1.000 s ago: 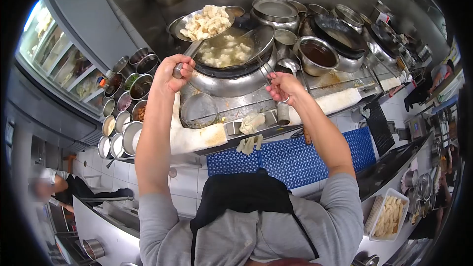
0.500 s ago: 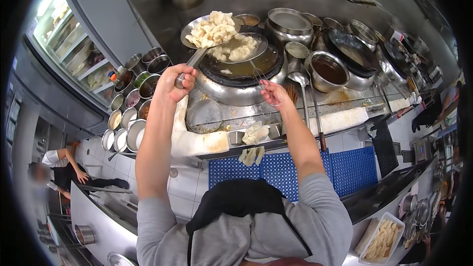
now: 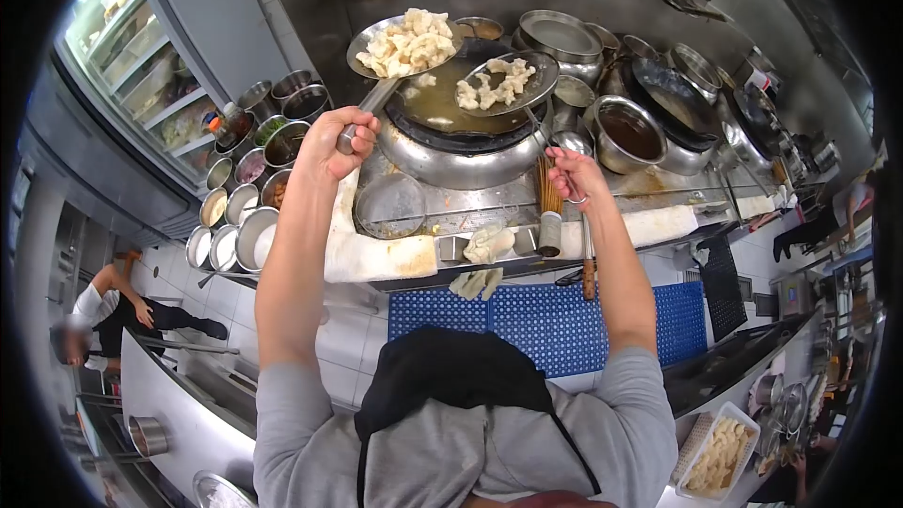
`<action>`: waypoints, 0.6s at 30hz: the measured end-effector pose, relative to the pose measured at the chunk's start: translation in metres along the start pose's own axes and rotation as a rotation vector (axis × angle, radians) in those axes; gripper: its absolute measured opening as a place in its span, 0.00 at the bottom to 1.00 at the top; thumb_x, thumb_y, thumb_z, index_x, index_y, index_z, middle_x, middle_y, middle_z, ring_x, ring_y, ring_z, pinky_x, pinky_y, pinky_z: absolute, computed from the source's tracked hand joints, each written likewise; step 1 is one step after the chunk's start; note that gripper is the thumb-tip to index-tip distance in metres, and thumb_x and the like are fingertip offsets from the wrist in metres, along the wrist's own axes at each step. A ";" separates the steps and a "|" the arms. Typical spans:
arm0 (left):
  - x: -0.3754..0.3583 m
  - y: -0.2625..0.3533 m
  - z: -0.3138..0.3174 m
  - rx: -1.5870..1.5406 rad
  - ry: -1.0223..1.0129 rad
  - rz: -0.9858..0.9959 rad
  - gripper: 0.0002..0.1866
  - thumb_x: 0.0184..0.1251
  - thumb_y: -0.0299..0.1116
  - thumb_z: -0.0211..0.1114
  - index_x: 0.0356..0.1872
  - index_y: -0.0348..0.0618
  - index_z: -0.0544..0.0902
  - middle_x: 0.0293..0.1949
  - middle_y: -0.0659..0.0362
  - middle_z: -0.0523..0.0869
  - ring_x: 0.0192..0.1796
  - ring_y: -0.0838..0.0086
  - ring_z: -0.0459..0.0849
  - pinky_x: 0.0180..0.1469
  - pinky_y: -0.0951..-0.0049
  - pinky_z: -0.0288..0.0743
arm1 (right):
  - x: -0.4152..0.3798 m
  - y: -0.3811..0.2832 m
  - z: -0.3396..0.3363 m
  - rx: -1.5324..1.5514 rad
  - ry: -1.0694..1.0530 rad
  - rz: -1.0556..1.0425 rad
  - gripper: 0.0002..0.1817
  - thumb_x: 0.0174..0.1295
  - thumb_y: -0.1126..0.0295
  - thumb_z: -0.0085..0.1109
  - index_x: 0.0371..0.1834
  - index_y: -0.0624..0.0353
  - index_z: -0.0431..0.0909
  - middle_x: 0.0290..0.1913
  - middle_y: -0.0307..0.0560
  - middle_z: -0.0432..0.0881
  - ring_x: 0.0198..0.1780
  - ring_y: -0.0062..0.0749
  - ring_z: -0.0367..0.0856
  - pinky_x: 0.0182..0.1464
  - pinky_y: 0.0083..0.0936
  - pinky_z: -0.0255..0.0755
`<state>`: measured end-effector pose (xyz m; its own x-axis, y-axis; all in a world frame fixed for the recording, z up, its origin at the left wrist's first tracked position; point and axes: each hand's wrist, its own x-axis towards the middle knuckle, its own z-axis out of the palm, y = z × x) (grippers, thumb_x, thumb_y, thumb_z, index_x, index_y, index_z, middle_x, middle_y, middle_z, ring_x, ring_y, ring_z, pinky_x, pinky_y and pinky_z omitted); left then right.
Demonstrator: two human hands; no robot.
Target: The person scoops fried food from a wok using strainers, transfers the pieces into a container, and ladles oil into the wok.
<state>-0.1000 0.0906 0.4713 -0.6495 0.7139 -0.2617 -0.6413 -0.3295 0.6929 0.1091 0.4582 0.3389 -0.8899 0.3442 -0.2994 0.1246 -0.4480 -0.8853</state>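
Steel surface at upper middle: pale pieces, seemingly mid-scoop, are held above the wok, a ladle gripped by the left hand, a strainer by the right hand; steady draining is probably needed.

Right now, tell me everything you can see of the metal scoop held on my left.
The metal scoop is round, shallow and silvery, with a thick, straight metal handle slanting down to the left grip, which is wrapped around its lower part. Pale, lumpy food pieces are heaped on it, hiding most of its inside, so I can't tell whether it's perforated. In view, it overlaps the far left side of the wok; any contact underneath is hidden.
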 end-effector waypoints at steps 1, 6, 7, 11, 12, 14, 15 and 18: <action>0.000 0.000 -0.001 0.000 0.006 0.004 0.10 0.57 0.17 0.57 0.34 0.39 0.65 0.29 0.46 0.77 0.19 0.80 0.72 0.14 0.87 0.65 | -0.006 -0.007 -0.002 -0.057 0.030 0.003 0.12 0.67 0.76 0.46 0.52 0.59 0.73 0.23 0.45 0.80 0.15 0.20 0.72 0.12 0.16 0.64; 0.000 0.002 -0.007 -0.019 0.012 -0.017 0.11 0.56 0.17 0.58 0.34 0.39 0.65 0.29 0.46 0.77 0.19 0.80 0.72 0.14 0.87 0.65 | -0.019 -0.040 -0.010 -0.200 -0.069 0.113 0.14 0.67 0.76 0.45 0.55 0.61 0.72 0.23 0.45 0.80 0.14 0.20 0.73 0.13 0.14 0.64; 0.000 0.002 -0.006 -0.003 0.010 -0.004 0.08 0.56 0.18 0.57 0.33 0.36 0.67 0.28 0.47 0.77 0.19 0.80 0.73 0.14 0.86 0.66 | -0.018 -0.042 -0.014 -0.185 -0.106 0.135 0.15 0.67 0.76 0.45 0.56 0.61 0.72 0.24 0.44 0.80 0.14 0.19 0.73 0.13 0.14 0.64; -0.006 0.001 -0.003 0.025 0.013 0.030 0.04 0.57 0.19 0.55 0.31 0.32 0.69 0.27 0.51 0.77 0.18 0.80 0.73 0.14 0.86 0.66 | 0.006 -0.020 -0.027 -0.032 -0.149 0.174 0.15 0.67 0.75 0.48 0.56 0.61 0.72 0.25 0.43 0.80 0.16 0.18 0.73 0.14 0.12 0.64; -0.007 0.000 -0.003 0.023 0.017 0.037 0.04 0.57 0.19 0.55 0.31 0.33 0.69 0.27 0.51 0.77 0.18 0.81 0.73 0.14 0.86 0.66 | 0.012 -0.012 -0.027 -0.003 -0.189 0.169 0.15 0.67 0.74 0.49 0.56 0.61 0.73 0.25 0.43 0.80 0.16 0.18 0.72 0.14 0.12 0.64; -0.007 0.000 -0.001 0.033 0.029 0.045 0.04 0.57 0.19 0.55 0.32 0.34 0.69 0.27 0.50 0.77 0.18 0.81 0.72 0.14 0.85 0.66 | 0.024 0.006 -0.024 0.055 -0.275 0.161 0.15 0.67 0.73 0.51 0.56 0.61 0.73 0.26 0.43 0.80 0.17 0.17 0.72 0.15 0.11 0.63; -0.008 0.001 0.000 0.040 0.036 0.049 0.05 0.57 0.18 0.55 0.33 0.35 0.68 0.27 0.50 0.77 0.18 0.81 0.72 0.14 0.85 0.66 | 0.032 0.015 -0.022 0.080 -0.302 0.151 0.16 0.67 0.72 0.52 0.56 0.60 0.73 0.26 0.42 0.80 0.17 0.17 0.71 0.14 0.11 0.62; -0.008 0.001 0.000 0.043 0.014 0.050 0.07 0.57 0.18 0.55 0.35 0.36 0.68 0.28 0.49 0.77 0.18 0.81 0.72 0.14 0.85 0.66 | 0.056 0.037 -0.013 0.180 -0.307 0.158 0.16 0.67 0.71 0.52 0.57 0.59 0.73 0.26 0.43 0.80 0.18 0.18 0.71 0.15 0.12 0.62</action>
<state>-0.0956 0.0841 0.4743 -0.6863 0.6882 -0.2353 -0.5901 -0.3377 0.7333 0.0697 0.4711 0.2847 -0.9592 0.0081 -0.2827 0.2163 -0.6229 -0.7518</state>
